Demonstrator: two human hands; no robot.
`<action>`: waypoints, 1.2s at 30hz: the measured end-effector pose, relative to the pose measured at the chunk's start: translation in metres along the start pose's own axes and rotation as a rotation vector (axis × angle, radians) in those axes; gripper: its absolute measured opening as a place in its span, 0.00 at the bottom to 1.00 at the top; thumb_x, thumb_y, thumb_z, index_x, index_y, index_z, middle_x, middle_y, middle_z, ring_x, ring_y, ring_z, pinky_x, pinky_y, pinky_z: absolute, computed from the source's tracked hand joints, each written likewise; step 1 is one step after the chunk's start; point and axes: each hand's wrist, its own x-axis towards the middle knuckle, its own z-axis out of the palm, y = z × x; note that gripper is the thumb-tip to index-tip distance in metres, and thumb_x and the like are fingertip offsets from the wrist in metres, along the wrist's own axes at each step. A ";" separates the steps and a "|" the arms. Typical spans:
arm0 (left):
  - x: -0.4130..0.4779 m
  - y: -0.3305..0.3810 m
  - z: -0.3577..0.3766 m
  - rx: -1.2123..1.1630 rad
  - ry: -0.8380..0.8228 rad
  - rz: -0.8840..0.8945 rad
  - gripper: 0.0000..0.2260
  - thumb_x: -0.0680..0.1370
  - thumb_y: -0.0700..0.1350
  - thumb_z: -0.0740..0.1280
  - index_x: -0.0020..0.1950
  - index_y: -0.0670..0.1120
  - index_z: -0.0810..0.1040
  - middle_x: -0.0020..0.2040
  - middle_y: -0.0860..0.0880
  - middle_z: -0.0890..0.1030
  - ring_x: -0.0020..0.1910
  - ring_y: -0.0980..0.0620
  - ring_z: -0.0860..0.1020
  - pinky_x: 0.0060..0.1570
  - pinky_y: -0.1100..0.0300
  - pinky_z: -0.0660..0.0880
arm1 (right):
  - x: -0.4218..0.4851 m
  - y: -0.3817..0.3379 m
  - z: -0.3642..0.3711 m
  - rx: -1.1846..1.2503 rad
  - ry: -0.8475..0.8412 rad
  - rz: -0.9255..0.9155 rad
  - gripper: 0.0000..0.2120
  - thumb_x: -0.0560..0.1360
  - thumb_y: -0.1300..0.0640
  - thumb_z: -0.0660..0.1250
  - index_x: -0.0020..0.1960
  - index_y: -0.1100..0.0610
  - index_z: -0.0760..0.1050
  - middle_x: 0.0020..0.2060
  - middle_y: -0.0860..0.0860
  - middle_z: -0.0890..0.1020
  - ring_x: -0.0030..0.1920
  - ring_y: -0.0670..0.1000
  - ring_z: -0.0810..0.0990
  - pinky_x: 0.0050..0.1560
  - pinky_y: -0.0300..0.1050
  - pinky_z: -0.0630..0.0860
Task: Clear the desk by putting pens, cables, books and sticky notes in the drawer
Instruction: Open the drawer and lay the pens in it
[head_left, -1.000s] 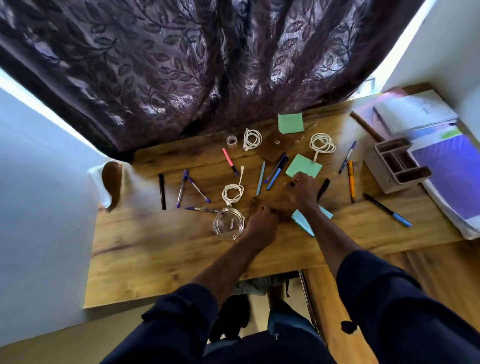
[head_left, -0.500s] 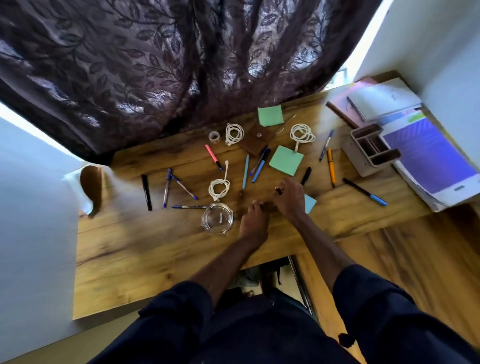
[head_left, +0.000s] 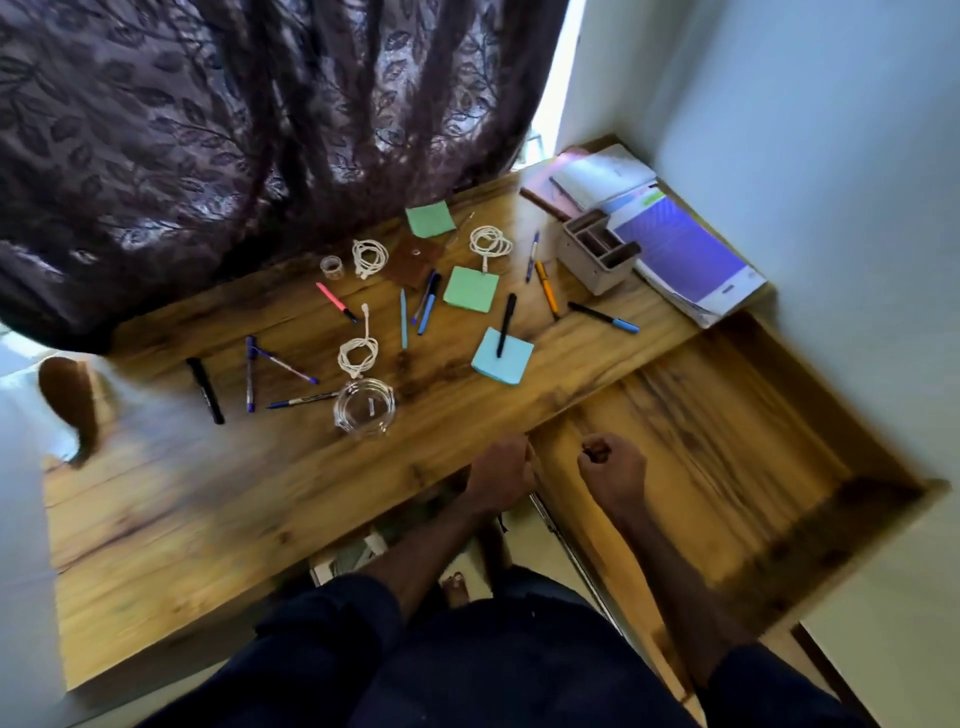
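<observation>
Head view: we've pulled back off the worktop (head_left: 208, 493), right hand (head_left: 613, 470) clenching a small dark item (head_left: 588, 453) to drop into the open drawer (head_left: 727, 441), left hand (head_left: 501, 470) curled, hold unclear.

This looks like a study corner in a home rather than an office. A light wooden desk (head_left: 208, 519) is pushed into the corner of plain pale walls (head_left: 831, 156), below a window hung with a dark purple, leaf-patterned lace curtain (head_left: 208, 130) of a household kind. Across the desk top lie loose pens (head_left: 404, 325), coiled white cables (head_left: 358, 353), green and blue pads of sticky notes (head_left: 471, 289), a stack of books and notebooks (head_left: 685, 249), a beige compartmented desk organiser (head_left: 597, 254) and a clear glass dish (head_left: 363, 413). A wide wooden drawer (head_left: 727, 441) stands pulled out at the right.
</observation>
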 end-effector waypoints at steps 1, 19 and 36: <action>-0.002 0.004 0.005 0.022 -0.015 0.007 0.09 0.74 0.46 0.61 0.50 0.45 0.77 0.49 0.45 0.80 0.49 0.44 0.80 0.49 0.49 0.79 | -0.005 0.010 -0.001 -0.004 -0.014 0.041 0.09 0.67 0.63 0.75 0.47 0.58 0.85 0.41 0.52 0.86 0.40 0.48 0.82 0.45 0.35 0.71; 0.038 0.015 0.040 0.232 -0.128 0.020 0.10 0.79 0.42 0.64 0.60 0.45 0.74 0.60 0.45 0.74 0.58 0.47 0.76 0.56 0.52 0.77 | 0.051 0.073 0.075 -0.022 -0.326 0.185 0.07 0.68 0.64 0.73 0.46 0.58 0.84 0.42 0.51 0.84 0.45 0.52 0.81 0.42 0.40 0.72; 0.034 0.010 0.039 0.227 -0.098 0.072 0.12 0.76 0.38 0.67 0.59 0.45 0.78 0.58 0.47 0.75 0.57 0.50 0.76 0.54 0.54 0.79 | 0.051 0.091 0.095 -0.149 -0.329 0.064 0.08 0.70 0.61 0.74 0.49 0.57 0.82 0.48 0.56 0.83 0.45 0.57 0.81 0.41 0.40 0.69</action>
